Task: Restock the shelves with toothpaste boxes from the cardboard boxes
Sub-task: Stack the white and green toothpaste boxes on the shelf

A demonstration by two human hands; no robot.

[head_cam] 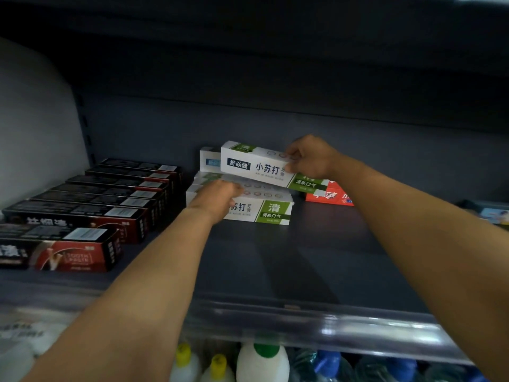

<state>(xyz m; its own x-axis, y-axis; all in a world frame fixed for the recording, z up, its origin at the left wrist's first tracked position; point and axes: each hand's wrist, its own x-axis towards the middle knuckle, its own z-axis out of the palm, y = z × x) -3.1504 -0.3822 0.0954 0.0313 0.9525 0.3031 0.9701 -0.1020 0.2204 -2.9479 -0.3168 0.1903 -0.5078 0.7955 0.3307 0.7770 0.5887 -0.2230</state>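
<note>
My right hand (311, 160) pinches a white-green toothpaste box (256, 168), tilted above the stack (259, 209) mid-shelf (316, 257); my left hand (217, 198) grips the stack's left end.

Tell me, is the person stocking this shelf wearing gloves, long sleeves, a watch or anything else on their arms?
No. The left hand and right hand are bare, without gloves. Both forearms are uncovered right down to the picture's edge, so no sleeves show. No watch, bracelet or ring is visible.

The raised white-and-green toothpaste box (257, 168) reads 舒焱健 小苏打 and 清新口气; the red-and-black box (64, 257) says TOOTH PASTE.
</note>
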